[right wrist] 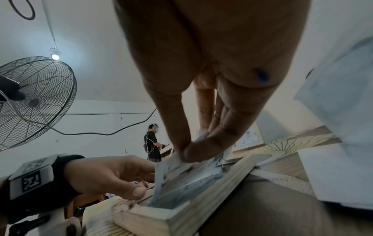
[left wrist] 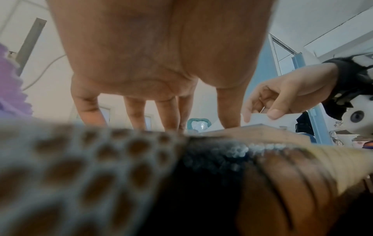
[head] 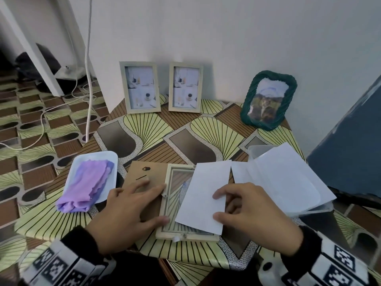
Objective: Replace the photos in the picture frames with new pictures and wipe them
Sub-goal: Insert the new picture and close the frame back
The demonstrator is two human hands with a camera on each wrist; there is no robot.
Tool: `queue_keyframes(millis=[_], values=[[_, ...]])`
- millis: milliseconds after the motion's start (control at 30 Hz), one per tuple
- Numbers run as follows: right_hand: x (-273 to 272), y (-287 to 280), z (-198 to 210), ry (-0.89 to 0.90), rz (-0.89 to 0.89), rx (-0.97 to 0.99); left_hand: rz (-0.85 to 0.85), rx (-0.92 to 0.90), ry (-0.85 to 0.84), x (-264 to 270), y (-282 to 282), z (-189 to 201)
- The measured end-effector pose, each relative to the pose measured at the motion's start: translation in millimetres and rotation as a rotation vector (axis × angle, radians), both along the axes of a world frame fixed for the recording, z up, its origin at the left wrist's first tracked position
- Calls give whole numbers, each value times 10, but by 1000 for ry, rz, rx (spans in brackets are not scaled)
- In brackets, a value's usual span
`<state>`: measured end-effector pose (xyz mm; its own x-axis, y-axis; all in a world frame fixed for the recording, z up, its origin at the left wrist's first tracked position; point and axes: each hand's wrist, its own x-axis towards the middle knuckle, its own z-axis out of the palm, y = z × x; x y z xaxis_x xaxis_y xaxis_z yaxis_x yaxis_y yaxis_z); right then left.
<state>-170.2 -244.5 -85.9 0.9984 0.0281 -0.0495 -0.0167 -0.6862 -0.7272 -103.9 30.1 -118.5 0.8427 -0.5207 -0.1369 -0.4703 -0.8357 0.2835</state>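
Photo (head: 203,193) pinched in right grip (head: 250,215) over open frame (head: 165,205), left grip (head: 127,211) spread, steadying frame.

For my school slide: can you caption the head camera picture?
Right hand lowers a white photo into the open frame steadied by the left hand.

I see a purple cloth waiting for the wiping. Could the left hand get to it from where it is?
Probably yes. The left hand rests on the open frame, and the purple cloth lies in its white tray just to that hand's left, with nothing between them.
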Motion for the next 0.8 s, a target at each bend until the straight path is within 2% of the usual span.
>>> queue_keyframes(millis=[300, 567, 800], values=[[-90, -25, 8, 54, 9, 11, 16, 4, 1, 12, -2, -10], [162, 169, -89, 100, 235, -398, 23, -10, 11, -6, -14, -10], [256, 348, -36, 106, 304, -621, 21, -25, -3, 5, -48, 2]])
